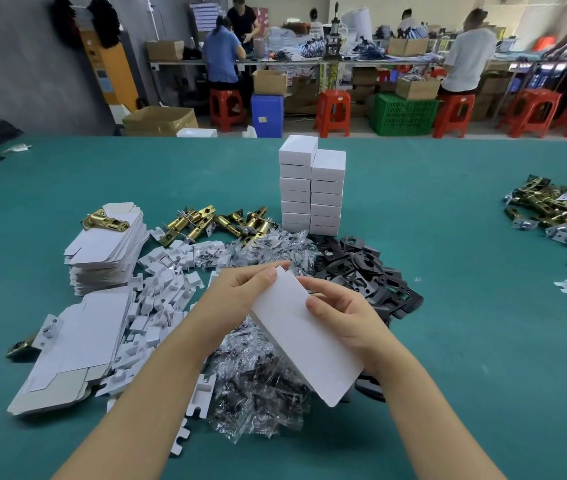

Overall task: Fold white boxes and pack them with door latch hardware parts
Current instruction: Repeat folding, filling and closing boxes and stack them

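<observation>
Box (304, 336), white and long, sits between both hands above the green surface (465, 306), tilted so its far end points up and away and its near end hangs low toward the person. Whether it is already filled cannot be told; its far end shows a small flap edge right at the left fingers (261, 277), so my guess is that this end is being tucked closed.

Beyond the fingers, two columns of finished boxes (311, 192) stand stacked (a fair number done, by the look of it). Plenty remains: left of the left hand (240, 289) lie two piles of flat blanks (109, 251), one with a brass latch resting on top. Brass latches (213, 221) are strewn beyond the fingers, white inserts (168, 285) spread to the left, bagged screws (258, 382) lie under the hands, and black plates (361, 268) lie just right of the right fingers (316, 289). A second heap of latches lies well apart, far to the right.

Left hand comes in from below, palm partly down, its fingers curled over the box's far left corner and grasping it. Right hand (344, 317) grips the right long edge, thumb on the top face and the remaining fingers wrapped beneath, out of sight. Both forearms angle inward so the hands meet over the screw bags.
</observation>
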{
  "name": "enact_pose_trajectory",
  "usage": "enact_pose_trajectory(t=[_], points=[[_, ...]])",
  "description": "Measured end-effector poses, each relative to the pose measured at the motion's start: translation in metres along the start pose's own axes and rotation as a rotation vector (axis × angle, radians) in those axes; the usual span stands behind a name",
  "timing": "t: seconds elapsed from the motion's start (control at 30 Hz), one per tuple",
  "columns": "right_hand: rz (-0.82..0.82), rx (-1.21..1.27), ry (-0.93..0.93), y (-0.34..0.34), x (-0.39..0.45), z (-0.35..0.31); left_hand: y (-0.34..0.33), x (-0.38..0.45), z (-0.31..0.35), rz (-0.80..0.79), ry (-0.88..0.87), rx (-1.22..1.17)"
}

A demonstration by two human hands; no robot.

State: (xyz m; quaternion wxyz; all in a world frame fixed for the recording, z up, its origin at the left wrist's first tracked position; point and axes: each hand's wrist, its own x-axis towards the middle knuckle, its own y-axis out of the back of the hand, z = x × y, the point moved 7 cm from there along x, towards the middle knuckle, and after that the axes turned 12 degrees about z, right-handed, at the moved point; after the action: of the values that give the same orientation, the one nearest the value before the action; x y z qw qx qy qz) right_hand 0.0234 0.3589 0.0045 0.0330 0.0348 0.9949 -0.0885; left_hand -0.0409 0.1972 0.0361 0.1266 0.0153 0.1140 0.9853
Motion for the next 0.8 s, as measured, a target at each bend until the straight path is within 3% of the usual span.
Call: enact_pose_trajectory(t=[0.5,0.63,0.7,0.8], points=[[-0.045,-0.036,-0.062,0.008,-0.002,0.003,-0.013,-0.01,0.003,-0.239,0.018,0.094],[-0.034,-0.008,-0.089,0.011,-0.001,0.006,-0.014,-0.012,-0.003,-0.359,0.182,-0.254],[-0.001,0.014,-0.081,0.013,0.001,0.005,-0.012,-0.009,-0.005,-0.309,0.205,-0.363],[0.062,0.005,-0.057,0.02,0.005,0.004,-0.008,-0.005,-0.008,-0.154,0.131,-0.292]])
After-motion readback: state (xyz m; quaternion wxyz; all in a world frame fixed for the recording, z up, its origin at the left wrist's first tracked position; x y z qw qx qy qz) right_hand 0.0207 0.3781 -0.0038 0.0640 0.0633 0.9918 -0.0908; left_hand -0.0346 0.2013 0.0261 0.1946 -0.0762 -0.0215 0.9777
